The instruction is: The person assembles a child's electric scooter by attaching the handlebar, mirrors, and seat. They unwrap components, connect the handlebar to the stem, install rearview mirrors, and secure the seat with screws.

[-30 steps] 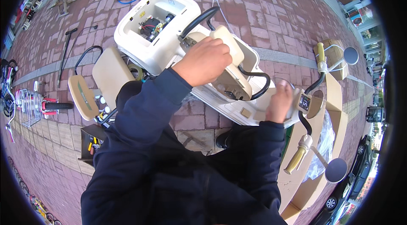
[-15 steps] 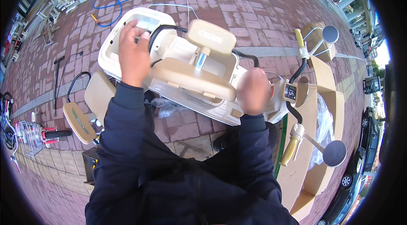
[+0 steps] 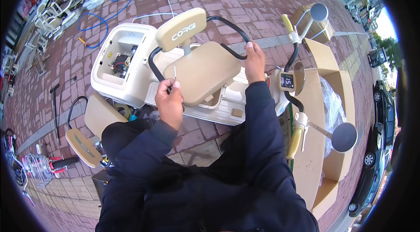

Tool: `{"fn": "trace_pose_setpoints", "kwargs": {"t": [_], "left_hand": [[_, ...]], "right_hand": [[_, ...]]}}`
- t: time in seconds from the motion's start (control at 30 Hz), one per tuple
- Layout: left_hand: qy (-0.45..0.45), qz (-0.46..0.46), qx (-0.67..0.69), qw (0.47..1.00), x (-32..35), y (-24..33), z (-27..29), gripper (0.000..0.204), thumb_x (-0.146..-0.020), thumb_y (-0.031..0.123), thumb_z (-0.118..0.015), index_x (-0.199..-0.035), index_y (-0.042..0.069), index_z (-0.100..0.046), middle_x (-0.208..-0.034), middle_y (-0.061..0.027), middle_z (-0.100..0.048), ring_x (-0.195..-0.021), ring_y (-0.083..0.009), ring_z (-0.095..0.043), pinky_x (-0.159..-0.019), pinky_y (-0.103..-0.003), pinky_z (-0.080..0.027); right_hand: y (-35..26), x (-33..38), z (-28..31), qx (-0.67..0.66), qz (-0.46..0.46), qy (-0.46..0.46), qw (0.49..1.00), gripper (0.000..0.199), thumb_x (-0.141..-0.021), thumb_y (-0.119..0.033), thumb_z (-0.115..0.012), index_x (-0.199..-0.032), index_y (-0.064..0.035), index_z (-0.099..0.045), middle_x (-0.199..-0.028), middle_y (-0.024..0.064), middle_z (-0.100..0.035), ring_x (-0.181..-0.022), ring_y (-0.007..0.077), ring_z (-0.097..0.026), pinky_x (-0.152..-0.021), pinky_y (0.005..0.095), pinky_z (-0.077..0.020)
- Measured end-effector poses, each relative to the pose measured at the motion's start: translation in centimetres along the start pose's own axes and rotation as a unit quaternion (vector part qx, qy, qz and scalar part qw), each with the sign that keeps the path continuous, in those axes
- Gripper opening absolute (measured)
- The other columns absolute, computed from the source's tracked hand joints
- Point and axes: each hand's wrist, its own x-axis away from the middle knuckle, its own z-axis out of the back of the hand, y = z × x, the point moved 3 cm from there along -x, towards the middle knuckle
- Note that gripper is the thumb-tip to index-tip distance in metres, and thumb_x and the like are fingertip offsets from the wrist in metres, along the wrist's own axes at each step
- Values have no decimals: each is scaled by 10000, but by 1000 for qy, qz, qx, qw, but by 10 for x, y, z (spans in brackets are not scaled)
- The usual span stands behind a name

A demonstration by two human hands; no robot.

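Seat assy, beige padded cushion [image 3: 205, 72] w/ black tube armrest frame [image 3: 227, 26], now sits upright on white plastic scooter body [image 3: 127, 66], centre, where half a sec ago it lay flat. Left hand [image 3: 169, 101] closed on near-left armrest end, pinching thin metal pin [image 3: 175, 73]; right hand [image 3: 254, 59] wrapped round far-right armrest, so seat looks ready for fixing.

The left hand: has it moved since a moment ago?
Yes. The left hand came off the white rear compartment and now grips the black armrest bar.

One cream scooter [image 3: 131, 74], two round mirrors [image 3: 344, 136], two yellow grips [image 3: 295, 142], one tan seat [image 3: 202, 72], and two spare seat pads [image 3: 101, 114].
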Motion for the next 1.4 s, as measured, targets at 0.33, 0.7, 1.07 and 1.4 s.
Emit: {"fn": "trace_pose_setpoints", "kwargs": {"t": [0.33, 0.7, 1.07, 1.4], "left_hand": [[-54, 47, -162, 984, 44, -53, -37, 177, -1051, 138, -714, -1140, -13, -692, -946, -5, -681, -835, -70, -594, -769, -241, -499], [-68, 70, -117, 988, 36, -39, -38, 222, -1024, 150, -744, -1131, -44, -731, -869, -17, -705, -788, -83, -606, -729, -260, -505], [-63, -75, -476, 874, -93, 61, -13, 849, -901, 265, -828, -1521, -129, -402, -1414, -313, -622, -1248, -411, -665, -1062, -445, -528], [-184, 93, -283, 937, -126, 44, -47, 492, -942, 351, -855, -1169, -56, -699, -844, -48, -689, -497, -30, -377, -441, -229, -294]], "right_hand": [[-1, -11, -17, 81, -58, -20, 995, 303, -1075, -206, -627, -1193, 57, -719, -960, 42, -735, -870, 112, -676, -778, 298, -543], [-37, 130, -65, 23, -205, -262, 943, 213, -973, -135, -739, -1055, 56, -784, -740, 29, -678, -629, 83, -583, -582, 273, -506], [-31, 126, 13, -111, -216, 9, 970, 200, -1068, -184, -658, -1011, 4, -694, -754, -9, -586, -589, 81, -523, -541, 252, -436], [18, 156, 42, -76, -350, 62, 932, 259, -1119, -246, -562, -1021, -20, -643, -773, 27, -603, -585, 123, -558, -533, 281, -489]]}}
